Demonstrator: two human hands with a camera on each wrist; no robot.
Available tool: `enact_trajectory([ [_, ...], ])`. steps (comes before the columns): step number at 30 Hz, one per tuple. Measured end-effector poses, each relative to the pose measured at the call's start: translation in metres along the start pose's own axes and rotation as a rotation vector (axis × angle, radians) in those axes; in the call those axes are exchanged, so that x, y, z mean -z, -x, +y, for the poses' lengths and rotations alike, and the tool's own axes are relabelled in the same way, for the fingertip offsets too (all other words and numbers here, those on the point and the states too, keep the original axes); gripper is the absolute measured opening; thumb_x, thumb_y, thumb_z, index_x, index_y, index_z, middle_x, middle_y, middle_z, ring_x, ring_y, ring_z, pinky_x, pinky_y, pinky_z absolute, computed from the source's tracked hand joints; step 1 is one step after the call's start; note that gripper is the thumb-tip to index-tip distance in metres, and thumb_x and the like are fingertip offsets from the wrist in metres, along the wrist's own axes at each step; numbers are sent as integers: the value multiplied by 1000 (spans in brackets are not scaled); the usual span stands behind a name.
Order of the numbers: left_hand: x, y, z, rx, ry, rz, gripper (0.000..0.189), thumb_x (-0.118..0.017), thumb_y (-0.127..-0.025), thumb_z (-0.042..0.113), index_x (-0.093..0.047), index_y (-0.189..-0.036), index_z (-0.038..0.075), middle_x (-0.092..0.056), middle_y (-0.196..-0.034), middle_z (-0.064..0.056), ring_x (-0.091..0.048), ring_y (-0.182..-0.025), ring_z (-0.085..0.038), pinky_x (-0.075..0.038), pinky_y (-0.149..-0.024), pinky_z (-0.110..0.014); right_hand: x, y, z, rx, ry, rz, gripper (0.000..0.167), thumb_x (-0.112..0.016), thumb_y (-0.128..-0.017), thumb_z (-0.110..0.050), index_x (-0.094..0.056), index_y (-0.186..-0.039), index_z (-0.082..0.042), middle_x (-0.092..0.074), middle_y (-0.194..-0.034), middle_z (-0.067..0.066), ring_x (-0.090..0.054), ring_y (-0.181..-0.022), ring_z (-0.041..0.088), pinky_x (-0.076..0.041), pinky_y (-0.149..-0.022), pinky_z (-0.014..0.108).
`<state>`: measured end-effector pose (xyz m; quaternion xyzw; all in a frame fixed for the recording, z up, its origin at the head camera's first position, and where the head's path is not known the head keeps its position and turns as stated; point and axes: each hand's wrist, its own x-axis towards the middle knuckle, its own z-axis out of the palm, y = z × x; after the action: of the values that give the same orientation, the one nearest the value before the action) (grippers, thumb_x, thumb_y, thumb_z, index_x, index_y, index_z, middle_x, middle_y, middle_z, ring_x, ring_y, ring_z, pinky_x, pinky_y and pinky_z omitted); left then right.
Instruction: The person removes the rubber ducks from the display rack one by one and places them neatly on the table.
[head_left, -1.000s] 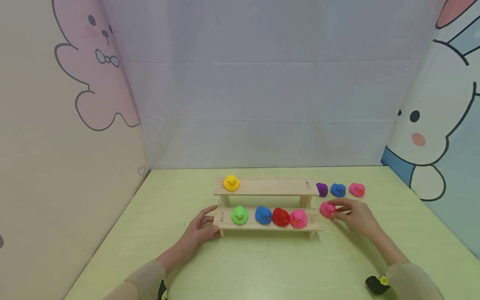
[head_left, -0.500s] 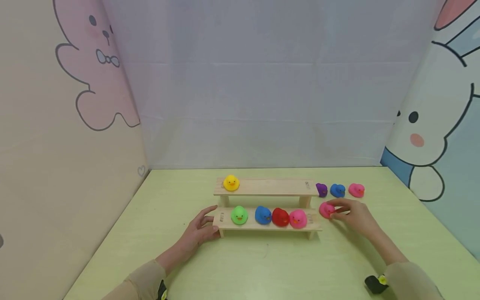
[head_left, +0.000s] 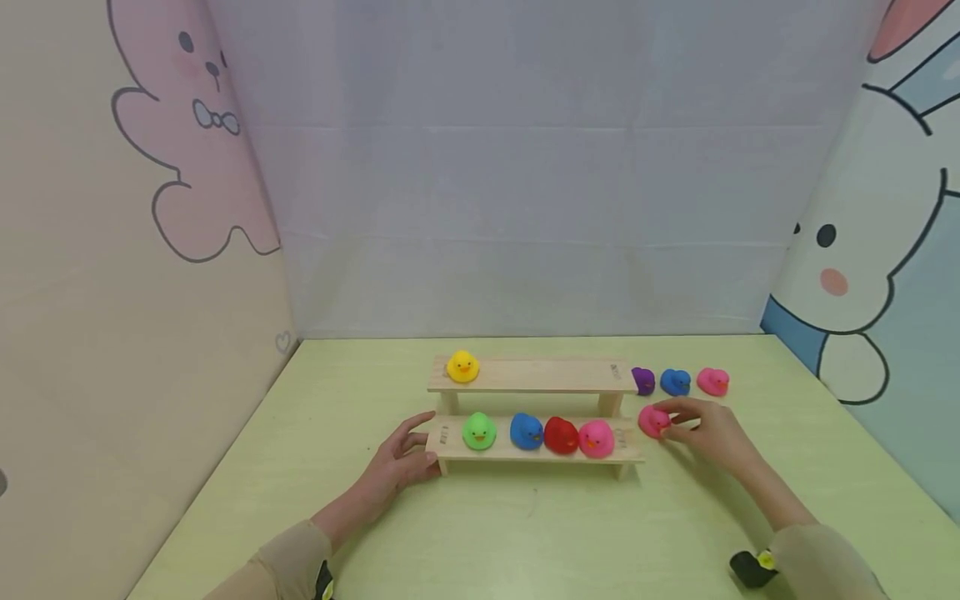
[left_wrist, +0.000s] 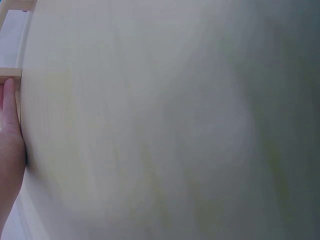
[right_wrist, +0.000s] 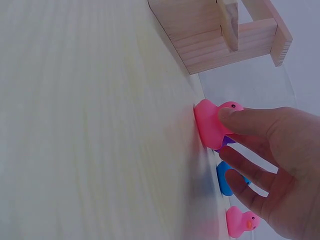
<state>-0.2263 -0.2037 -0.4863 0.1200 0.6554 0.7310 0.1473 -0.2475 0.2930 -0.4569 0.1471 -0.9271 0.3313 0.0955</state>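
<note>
My right hand (head_left: 708,429) pinches a pink rubber duck (head_left: 654,422) between thumb and fingers, low at the table just right of the wooden two-step rack (head_left: 540,375). In the right wrist view the thumb lies on the head of that pink duck (right_wrist: 207,122). My left hand (head_left: 401,458) grips the left end of the rack's lower step, thumb at its front edge. On that step sit a green duck (head_left: 479,431), a blue duck (head_left: 527,431), a red duck (head_left: 561,435) and another pink duck (head_left: 597,438). A yellow duck (head_left: 463,366) sits on the upper step's left end.
Behind my right hand stand a purple duck (head_left: 643,381), partly hidden by the rack, a blue duck (head_left: 676,382) and a pink duck (head_left: 713,382) on the table (head_left: 525,542). A white curtain (head_left: 525,167) closes off the back.
</note>
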Motion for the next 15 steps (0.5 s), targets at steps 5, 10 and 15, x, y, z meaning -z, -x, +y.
enact_trajectory([
  [5,1,0,-1,-2,2,-6,65,-59,-95,2,-28,-152,12,-48,-128,-22,-58,-113,-31,-50,-93,-44,1,1,-3,0,4,3,33,-79,-81,-8,-71,-113,-5,-69,-106,13,-65,-90,35,-56,-75,47],
  [10,0,0,0,-1,-1,-6,65,-60,-95,4,-28,-152,12,-49,-127,-21,-58,-112,-31,-50,-92,-44,2,2,-9,-17,-4,-2,33,-80,-81,-8,-70,-113,-5,-69,-106,14,-65,-91,36,-56,-74,47],
  [15,1,0,0,1,0,1,66,-60,-95,4,-29,-152,12,-50,-126,-20,-59,-110,-31,-51,-91,-43,3,2,-13,-29,-9,-20,34,-79,-82,-9,-70,-114,-4,-68,-107,15,-63,-92,37,-57,-73,46],
])
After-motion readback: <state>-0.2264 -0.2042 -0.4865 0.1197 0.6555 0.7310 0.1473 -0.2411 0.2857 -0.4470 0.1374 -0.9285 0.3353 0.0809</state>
